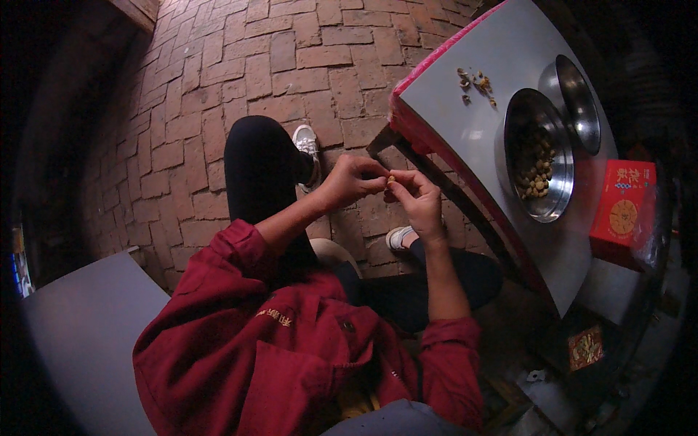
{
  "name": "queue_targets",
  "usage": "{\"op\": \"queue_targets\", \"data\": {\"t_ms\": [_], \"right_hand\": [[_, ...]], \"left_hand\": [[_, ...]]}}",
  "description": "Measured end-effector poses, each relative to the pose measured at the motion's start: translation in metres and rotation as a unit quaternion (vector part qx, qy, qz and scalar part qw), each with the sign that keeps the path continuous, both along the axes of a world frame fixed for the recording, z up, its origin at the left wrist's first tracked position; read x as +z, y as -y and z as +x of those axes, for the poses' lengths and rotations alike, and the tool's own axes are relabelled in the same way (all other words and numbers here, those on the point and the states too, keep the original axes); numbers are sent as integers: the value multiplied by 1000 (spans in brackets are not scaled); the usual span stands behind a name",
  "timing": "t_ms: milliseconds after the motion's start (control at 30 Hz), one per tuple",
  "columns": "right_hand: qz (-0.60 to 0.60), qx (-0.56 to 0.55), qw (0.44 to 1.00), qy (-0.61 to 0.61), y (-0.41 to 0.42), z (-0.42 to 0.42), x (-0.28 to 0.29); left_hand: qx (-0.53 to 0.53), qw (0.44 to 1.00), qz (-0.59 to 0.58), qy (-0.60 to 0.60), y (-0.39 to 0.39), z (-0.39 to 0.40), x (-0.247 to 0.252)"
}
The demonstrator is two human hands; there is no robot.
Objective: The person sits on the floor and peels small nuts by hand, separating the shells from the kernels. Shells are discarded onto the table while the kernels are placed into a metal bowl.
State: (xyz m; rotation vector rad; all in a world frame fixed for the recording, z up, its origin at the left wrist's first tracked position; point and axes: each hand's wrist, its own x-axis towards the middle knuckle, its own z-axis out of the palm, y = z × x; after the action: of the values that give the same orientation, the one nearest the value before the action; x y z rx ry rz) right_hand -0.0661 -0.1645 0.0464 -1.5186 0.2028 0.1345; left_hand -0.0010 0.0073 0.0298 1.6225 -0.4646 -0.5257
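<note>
My left hand (351, 181) and my right hand (419, 200) meet in front of my knees, above the brick floor. Pinched between their fingertips is a small yellowish-brown nut-like piece (391, 179), mostly covered by the fingers. To the right, a steel bowl (564, 182) on the table holds a heap of similar small round pieces (537, 171). A second steel bowl (586, 111) stands just beyond it, and its inside shows no contents from here. Broken shell-like scraps (480, 84) lie on the table's far part.
The grey-topped table (455, 101) has a pink-red covering along its edge. A red printed box (624, 204) with writing stands beside the bowls. Another grey surface (98, 327) lies at my left. Below are my shoes (306, 143) on brick paving (218, 114).
</note>
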Motion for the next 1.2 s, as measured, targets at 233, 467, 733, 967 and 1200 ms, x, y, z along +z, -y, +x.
{"op": "queue_targets", "data": {"t_ms": [233, 467, 733, 967, 1200], "right_hand": [[38, -6, 999, -10, -3, 1, -4], [243, 4, 966, -90, 6, 3, -6], [244, 3, 965, -93, 5, 1, 3], [-49, -32, 998, 39, -2, 2, 3], [-262, -44, 942, 203, -7, 3, 11]], "left_hand": [[56, 998, -14, 40, 6, -6, -11], [15, 964, -108, -241, 3, -1, -18], [-16, 927, -135, -350, 6, 0, -5], [-14, 896, -196, -399, 6, -1, -15], [-35, 910, -193, -364, 6, 1, -17]]}}
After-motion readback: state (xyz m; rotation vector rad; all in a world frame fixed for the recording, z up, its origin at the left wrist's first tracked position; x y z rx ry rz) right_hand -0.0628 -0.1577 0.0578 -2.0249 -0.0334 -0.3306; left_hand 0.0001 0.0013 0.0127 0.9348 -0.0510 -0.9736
